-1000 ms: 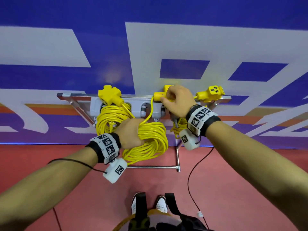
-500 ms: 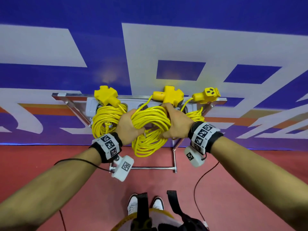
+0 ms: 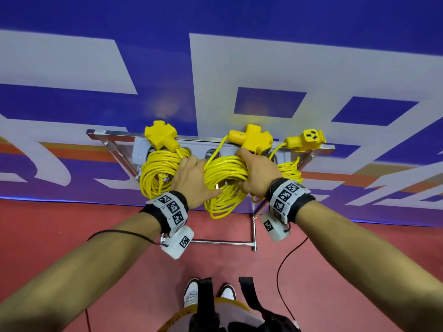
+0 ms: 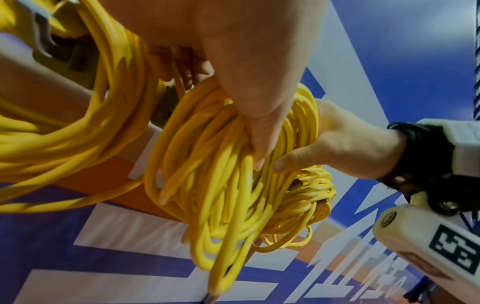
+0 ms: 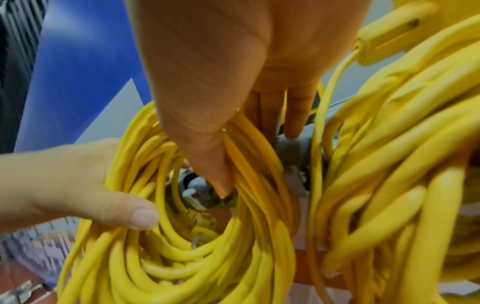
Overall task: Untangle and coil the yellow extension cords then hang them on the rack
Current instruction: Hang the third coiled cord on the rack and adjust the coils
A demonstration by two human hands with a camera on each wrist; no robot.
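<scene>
- At the bottom of the head view, white shoes point(image 3: 191, 293) are seen on the red floor point(image 3: 72, 236).
- The middle coil of yellow extension cord point(image 3: 225, 178) is gripped from both sides at the rack point(image 3: 208, 142).
- The left side of that coil is clasped by the left hand point(image 3: 191, 180), with the thumb laid across the strands and the fingers curled behind them.
- The right side of the coil is held by the right hand point(image 3: 259, 176), thumb hooked inside the loop, fingers wrapped over the top strands.
- A grey hook point(image 5: 192, 193) is visible through the coil's opening in the right wrist view; whether the coil rests on it cannot be told.
- A left coil point(image 3: 158, 173) and a right coil point(image 3: 290, 171) are hung on the rack on either side.
- Three yellow multi-outlet ends are perched along the rack's top rail, against the blue and white wall point(image 3: 239, 68).
</scene>
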